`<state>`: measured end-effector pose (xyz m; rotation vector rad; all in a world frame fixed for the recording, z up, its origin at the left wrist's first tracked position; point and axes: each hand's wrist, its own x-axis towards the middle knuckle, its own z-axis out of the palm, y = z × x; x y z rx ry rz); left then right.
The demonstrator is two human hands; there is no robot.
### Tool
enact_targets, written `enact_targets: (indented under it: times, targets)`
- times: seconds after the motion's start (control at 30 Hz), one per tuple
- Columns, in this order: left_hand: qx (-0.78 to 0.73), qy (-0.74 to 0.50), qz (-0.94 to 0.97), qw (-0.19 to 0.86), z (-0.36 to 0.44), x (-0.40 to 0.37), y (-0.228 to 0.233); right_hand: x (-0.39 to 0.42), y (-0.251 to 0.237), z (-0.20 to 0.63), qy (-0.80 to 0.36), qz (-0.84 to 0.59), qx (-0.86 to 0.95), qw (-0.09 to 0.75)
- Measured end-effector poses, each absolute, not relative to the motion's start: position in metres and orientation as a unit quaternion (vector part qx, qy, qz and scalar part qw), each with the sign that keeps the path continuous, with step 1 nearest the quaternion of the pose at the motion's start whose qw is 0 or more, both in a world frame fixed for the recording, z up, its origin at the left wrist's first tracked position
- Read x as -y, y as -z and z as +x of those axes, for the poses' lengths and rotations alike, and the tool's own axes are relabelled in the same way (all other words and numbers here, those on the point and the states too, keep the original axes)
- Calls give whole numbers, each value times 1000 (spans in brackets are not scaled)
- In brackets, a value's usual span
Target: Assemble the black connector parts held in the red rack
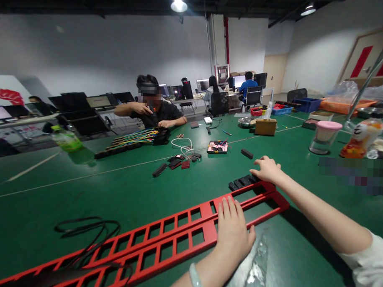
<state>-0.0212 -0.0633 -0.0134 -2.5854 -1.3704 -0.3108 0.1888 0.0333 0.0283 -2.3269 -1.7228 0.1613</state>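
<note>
Neither hand grasps anything: the left hand (234, 233) lies flat, fingers spread, on the red frame (175, 235), which stretches across the green table (83, 190). The right hand (267, 169) rests loosely on black blocks (242, 181), possibly touching them, just beyond the frame's far end. Black cable (81, 227) crosses the frame's near end.

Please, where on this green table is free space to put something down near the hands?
Bare green lies left of centre, between the red frame and the bundle of coloured wires, beyond the black cable. More lies right of the right hand, before the pink-lidded jar. It is crowded around the black blocks and the small parts by the white cable.
</note>
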Motion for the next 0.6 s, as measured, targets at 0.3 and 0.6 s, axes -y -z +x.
enact_targets:
  times: [0.3, 0.6]
  targets:
    - [463, 97, -875, 99, -22, 64, 11, -37, -27, 158, -77, -535, 829, 141]
    - [469, 85, -874, 93, -22, 67, 7, -49, -24, 149, -160, -455, 873, 76]
